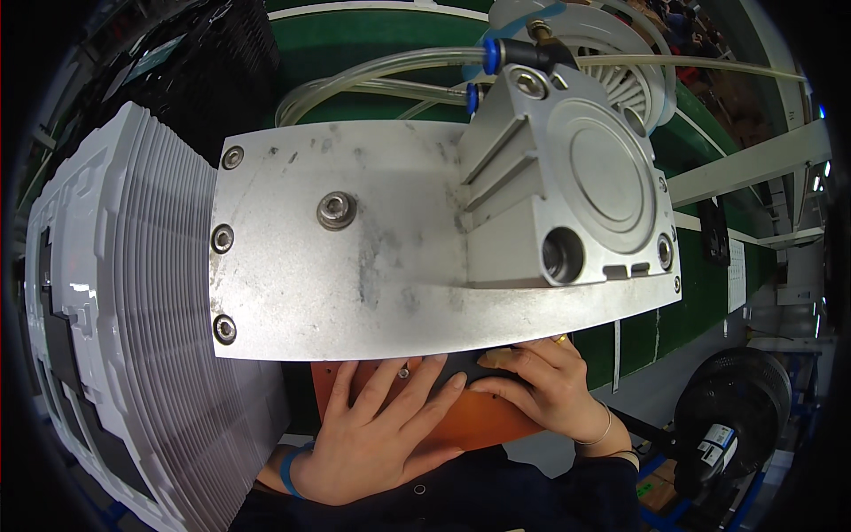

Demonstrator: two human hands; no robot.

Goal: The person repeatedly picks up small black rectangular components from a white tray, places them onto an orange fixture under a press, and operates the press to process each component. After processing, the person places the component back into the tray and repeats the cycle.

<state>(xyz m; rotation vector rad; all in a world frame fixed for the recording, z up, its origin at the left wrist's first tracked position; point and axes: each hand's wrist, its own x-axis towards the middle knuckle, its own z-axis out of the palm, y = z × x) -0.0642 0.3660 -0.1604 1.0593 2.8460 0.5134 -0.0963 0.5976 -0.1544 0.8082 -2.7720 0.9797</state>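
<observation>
Several fingers of the left hand (368, 434) lay spread over an orange-brown flat plate (492, 418); whether the right hand (542, 390), curled beside a dark flat piece (467, 364), clamped it was unclear. The silver rectangular metal slab (355, 284) above these fingers, if lowered, could have pinched them.

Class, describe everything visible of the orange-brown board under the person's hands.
The orange-brown board looks flat and smooth, with a slight sheen; its material is unclear. The silver plate hides its far part. A small round fastener shows on it, and a dark piece seems to lie there. The left hand, fingers spread, appears to rest on it; the right hand is at its right.
</observation>
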